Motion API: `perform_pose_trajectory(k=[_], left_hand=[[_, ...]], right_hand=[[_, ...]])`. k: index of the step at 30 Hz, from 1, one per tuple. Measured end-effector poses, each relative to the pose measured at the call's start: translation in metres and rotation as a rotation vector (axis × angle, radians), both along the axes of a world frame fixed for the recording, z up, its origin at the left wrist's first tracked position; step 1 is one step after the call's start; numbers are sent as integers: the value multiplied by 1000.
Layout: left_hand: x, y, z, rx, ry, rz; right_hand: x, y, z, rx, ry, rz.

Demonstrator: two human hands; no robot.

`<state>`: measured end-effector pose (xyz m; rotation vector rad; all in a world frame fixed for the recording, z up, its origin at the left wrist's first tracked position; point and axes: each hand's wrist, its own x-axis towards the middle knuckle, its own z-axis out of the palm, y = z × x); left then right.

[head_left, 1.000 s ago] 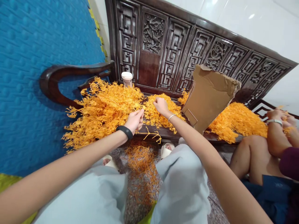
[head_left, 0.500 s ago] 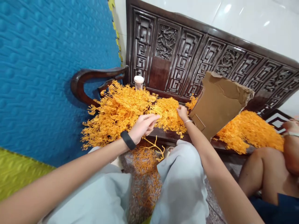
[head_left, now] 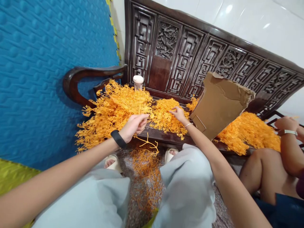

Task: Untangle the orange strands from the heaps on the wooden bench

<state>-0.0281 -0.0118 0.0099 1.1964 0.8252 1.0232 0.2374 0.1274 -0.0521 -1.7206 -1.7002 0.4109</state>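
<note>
Room: a dark carved wooden bench (head_left: 166,137) is standing against a white tiled wall, with a blue textured foam mat (head_left: 47,63) leaning up on the left side.
Bench load: a big heap of orange branched plastic sprigs (head_left: 111,110) is lying at the bench's left end, a smaller pile of orange clusters (head_left: 163,118) is sitting mid-seat, and another orange heap (head_left: 247,129) is spreading out to the right, past a torn brown cardboard sheet (head_left: 218,101).
Left hand: the left hand (head_left: 134,125), black band at the wrist, is pinching closed on a thin bare orange stem (head_left: 147,144) that is dangling off the seat edge over the floor.
Right hand: the right hand (head_left: 178,114) is resting on the smaller pile with fingers spread and loose; whether anything is caught under the fingertips cannot be told.
Floor: a litter of stripped orange stems (head_left: 144,167) is lying between the person's feet.
Back of seat: a small white-lidded cup (head_left: 138,83) is standing upright just behind the big heap.
Neighbour: another person's arm with a silver bracelet (head_left: 287,133) is working at the far right heap.
Risk: the stem looks springy, so a loose pinch could be letting it flick away; the sprigs are tangling, so pulling one could drag more off the edge; a sweep of the big heap could be tipping the cup.
</note>
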Motion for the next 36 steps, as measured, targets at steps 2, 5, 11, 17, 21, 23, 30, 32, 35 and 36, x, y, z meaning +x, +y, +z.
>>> perform_pose_trajectory(k=[2,5,11,17,21,23,30,32,35,36], left_hand=[[-2,2,-1,7,-3,18],[-5,5,-4,10,-9,51],[-5,18,-16,-107,-69,65],[-4,31,-27,-181,-124,96],[-2,33,-30,-188,-110,94],[-1,33,-31,-197,-105,92],[-4,33,-32,-208,-96,101],[-6,34,-32,-197,-94,109],[-9,34,-32,-181,-95,107],[-9,33,-32,-176,-93,101]], right_hand=[[-11,-10,10,-36,150,126],[-29,-30,30,-146,369,349],[-50,-68,57,-248,436,572],[-47,-82,57,-286,419,573],[-41,-85,55,-243,392,567],[-40,-86,54,-222,351,588],[-42,-86,44,-128,125,574],[-43,-84,38,-94,46,508],[-44,-78,29,-24,-45,378],[-44,-76,27,3,-69,333]])
